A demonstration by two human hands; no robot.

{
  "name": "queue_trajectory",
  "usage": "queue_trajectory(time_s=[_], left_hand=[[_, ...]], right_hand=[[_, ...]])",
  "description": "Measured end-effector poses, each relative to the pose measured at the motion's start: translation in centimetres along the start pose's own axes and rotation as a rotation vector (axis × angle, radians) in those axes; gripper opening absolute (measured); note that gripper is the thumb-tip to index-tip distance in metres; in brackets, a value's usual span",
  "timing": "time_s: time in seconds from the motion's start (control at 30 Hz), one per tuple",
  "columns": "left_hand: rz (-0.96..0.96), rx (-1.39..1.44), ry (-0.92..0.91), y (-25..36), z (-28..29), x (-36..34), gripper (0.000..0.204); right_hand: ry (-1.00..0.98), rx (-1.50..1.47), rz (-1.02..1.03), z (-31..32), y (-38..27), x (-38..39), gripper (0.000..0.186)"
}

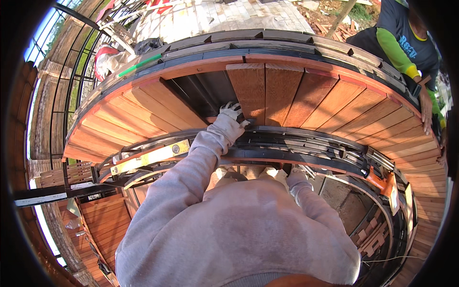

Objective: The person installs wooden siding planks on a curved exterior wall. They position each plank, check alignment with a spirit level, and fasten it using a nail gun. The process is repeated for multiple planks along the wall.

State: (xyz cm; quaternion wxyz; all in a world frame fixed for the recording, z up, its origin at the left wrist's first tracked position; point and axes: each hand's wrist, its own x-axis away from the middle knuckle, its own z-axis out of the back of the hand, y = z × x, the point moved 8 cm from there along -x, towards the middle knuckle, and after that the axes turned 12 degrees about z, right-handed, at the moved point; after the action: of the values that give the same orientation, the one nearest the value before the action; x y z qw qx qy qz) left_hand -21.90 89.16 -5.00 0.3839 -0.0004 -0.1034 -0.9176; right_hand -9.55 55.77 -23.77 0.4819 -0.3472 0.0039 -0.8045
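Observation:
A curved row of reddish wooden boards runs across in front of me, with a dark gap in it. My left hand, in a pale work glove, reaches to the near end of that gap. Its fingers are apart and rest over the dark metal there, with the thumb beside the near end of the neighbouring board. Low beside my body, just inside the curved frame, is my right hand, also gloved. Its fingers are mostly hidden, so what it holds, if anything, does not show.
A yellow spirit level lies on the curved frame at left. At right an orange-handled saw hangs by the inner rail. Another person leans over the far right, a hand at the boards. A green strip lies along the outer edge.

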Motion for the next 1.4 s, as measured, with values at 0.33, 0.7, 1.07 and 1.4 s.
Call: queue_trajectory(time_s=[0.33, 0.7, 1.07, 1.4], left_hand=[[-0.116, 0.211, 0.129, 0.8, 1.9, -0.1, 0.043], [-0.06, 0.113, 0.047, 0.7, 2.1, 0.3, 0.048], [-0.01, 0.04, -0.1, 1.1, 1.6, -0.5, 0.052], [-0.023, 0.148, -0.049, 1.0, 2.0, -0.2, 0.054]], right_hand=[[0.023, -0.289, -0.169, 4.0, -3.8, 9.8, 0.069], [0.713, -0.606, 0.267, 15.4, -16.7, 17.5, 0.044], [1.127, -0.194, 0.569, 27.9, -24.0, 11.2, 0.031], [1.138, -0.103, 0.557, 28.0, -24.7, 11.6, 0.028]])
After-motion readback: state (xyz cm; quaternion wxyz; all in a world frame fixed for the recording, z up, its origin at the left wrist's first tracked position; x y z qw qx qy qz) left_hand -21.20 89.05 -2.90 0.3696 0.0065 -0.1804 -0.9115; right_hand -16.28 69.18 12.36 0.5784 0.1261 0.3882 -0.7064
